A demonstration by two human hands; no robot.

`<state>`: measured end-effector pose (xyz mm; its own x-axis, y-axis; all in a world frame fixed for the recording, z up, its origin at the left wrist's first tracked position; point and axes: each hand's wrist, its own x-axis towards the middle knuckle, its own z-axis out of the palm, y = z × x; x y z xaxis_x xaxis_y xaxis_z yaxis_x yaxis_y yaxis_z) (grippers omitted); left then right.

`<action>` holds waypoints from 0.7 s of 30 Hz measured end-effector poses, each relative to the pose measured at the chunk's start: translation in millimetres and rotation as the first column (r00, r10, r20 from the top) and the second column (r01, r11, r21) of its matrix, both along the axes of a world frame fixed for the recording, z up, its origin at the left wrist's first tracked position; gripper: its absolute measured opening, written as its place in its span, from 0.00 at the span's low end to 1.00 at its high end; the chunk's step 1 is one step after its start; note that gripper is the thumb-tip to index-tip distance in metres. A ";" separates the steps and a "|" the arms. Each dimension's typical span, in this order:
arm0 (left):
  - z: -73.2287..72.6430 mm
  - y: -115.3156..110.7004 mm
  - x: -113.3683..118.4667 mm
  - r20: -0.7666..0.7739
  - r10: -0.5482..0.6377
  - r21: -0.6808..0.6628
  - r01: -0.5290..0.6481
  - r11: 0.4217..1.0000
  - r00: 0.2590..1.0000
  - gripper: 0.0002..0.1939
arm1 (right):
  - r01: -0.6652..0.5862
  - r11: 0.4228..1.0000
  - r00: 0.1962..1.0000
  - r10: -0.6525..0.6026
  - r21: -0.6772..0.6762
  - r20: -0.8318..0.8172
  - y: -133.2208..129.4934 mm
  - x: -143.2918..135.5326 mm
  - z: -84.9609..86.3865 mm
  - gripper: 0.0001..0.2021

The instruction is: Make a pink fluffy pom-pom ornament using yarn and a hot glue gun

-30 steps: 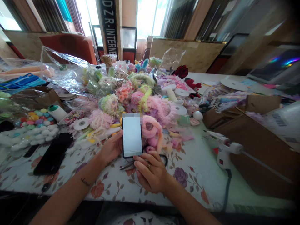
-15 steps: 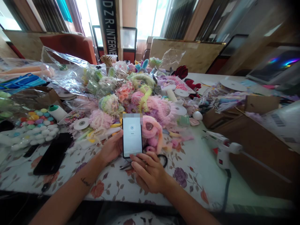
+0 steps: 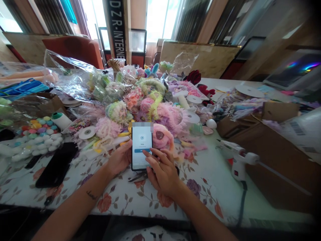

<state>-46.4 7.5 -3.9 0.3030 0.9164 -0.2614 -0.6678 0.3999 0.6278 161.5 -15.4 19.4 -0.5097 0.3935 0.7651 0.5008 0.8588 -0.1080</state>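
Head view: over floral cloth (image 3: 117, 202), before bright windows (image 3: 163, 18), left fingers (image 3: 128, 146) grip a phone (image 3: 141, 130), right fingers (image 3: 153, 164) spread.

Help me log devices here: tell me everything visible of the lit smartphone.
The smartphone is a dark-edged rectangle, seemingly glass-fronted, held in portrait. Its lit, pale screen shows a round icon, small text and a blue button; pixelation covers its top edge. The left hand grips its left side, above the floral tablecloth. The right hand overlaps its lower right; whether fingertips touch the screen is unclear.

Right grip (image 3: 163, 170) over phone (image 3: 141, 139) in left grip (image 3: 119, 158)
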 end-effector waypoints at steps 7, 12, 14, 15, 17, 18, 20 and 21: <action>4.4 -0.7 2.0 -0.017 -0.011 -0.027 0.011 1.000 1.000 0.18 | 0.017 0.999 0.997 -0.014 0.041 -0.071 0.3 2.6 3.2 0.14; 3.4 -0.5 1.1 -0.012 0.008 -0.018 -0.008 1.000 1.000 0.16 | 0.051 0.998 0.992 -0.047 0.030 -0.121 4.2 2.8 8.3 0.13; 2.7 -1.0 0.5 -0.006 -0.011 -0.004 0.011 1.000 1.000 0.16 | 0.073 0.997 0.988 -0.068 0.031 -0.137 6.9 2.6 11.5 0.14; 2.6 -1.4 0.4 -0.004 -0.024 0.000 0.024 1.000 1.000 0.17 | 0.082 0.996 0.987 -0.077 0.031 -0.142 8.6 2.3 13.2 0.14; 2.8 -2.4 0.5 -0.003 -0.047 0.003 0.047 0.999 0.999 0.19 | 0.093 0.995 0.985 -0.086 0.045 -0.150 12.6 1.1 16.7 0.15; 3.1 -2.9 0.7 -0.007 -0.054 0.003 0.054 0.999 0.999 0.21 | 0.097 0.994 0.984 -0.087 0.056 -0.153 14.8 0.3 18.4 0.15; 3.4 -3.8 1.1 -0.018 -0.071 0.002 0.071 0.997 0.997 0.23 | 0.108 0.991 0.983 -0.095 0.076 -0.159 19.3 -1.5 21.0 0.15; 3.4 -4.0 1.2 -0.024 -0.082 0.005 0.083 0.997 0.996 0.24 | 0.116 0.990 0.981 -0.101 0.081 -0.164 21.3 -2.3 21.9 0.15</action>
